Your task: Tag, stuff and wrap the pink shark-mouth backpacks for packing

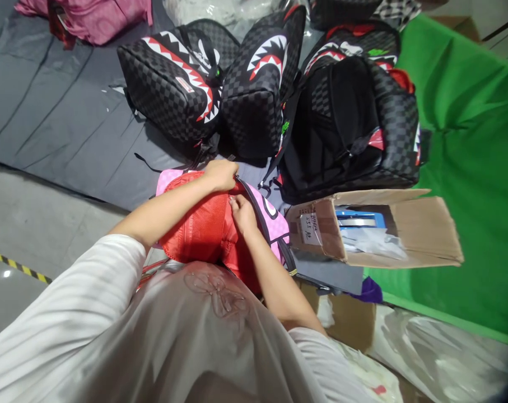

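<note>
Here is the pink bag, gaping at the near edge of the grey-covered bench, tucked close against the person's pale shirt, with its red lining showing! The left hand is up at the far side of the opening, fingers curled closed on the bag's edge, right by the dark zipper. And the right hand is down inside the mouth, fingers bent and drawn together against the red fabric; from here I cannot tell whether anything is pinched between them. Just beyond, two black checkered backpacks lean side by side, the left one and the middle one both flashing jagged shark teeth, with more black backpacks crowding the right. Beside the bag, an open cardboard box holds a blue tape dispenser.
</note>
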The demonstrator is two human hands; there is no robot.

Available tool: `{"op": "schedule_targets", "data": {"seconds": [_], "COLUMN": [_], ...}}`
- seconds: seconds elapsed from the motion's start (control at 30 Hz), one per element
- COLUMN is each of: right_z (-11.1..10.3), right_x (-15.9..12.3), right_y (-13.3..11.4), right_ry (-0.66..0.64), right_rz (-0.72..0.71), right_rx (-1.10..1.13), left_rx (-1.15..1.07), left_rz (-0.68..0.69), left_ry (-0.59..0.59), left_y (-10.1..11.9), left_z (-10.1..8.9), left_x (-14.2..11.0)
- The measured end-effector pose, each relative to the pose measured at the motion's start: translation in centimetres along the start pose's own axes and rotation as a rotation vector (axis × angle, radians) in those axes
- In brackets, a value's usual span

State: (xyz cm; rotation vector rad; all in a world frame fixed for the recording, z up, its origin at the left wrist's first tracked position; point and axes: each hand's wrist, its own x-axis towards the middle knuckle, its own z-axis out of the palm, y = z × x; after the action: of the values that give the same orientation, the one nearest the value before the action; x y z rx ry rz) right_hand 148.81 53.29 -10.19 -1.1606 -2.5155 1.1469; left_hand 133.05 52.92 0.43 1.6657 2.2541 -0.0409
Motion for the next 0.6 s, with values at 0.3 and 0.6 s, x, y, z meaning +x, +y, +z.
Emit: {"op": "schedule_targets", "data": {"seconds": [0.3, 0.6], "right_z": [2.8, 3.2], "right_x": [-4.6, -1.1], "right_y": [2.1, 1.4], "right_ry": [-0.025, -0.126], "right_rz": [-0.028, 0.085], "right_rx": [-0.119, -0.393], "left_rx": [-0.014, -0.017], "left_rz": [-0.025, -0.01], "left_ry": [-0.036, -0.045], "left_y": [-1.0, -0.6], "left_z": [1.6, 1.5], "left_x": [2.0, 1.8]}}
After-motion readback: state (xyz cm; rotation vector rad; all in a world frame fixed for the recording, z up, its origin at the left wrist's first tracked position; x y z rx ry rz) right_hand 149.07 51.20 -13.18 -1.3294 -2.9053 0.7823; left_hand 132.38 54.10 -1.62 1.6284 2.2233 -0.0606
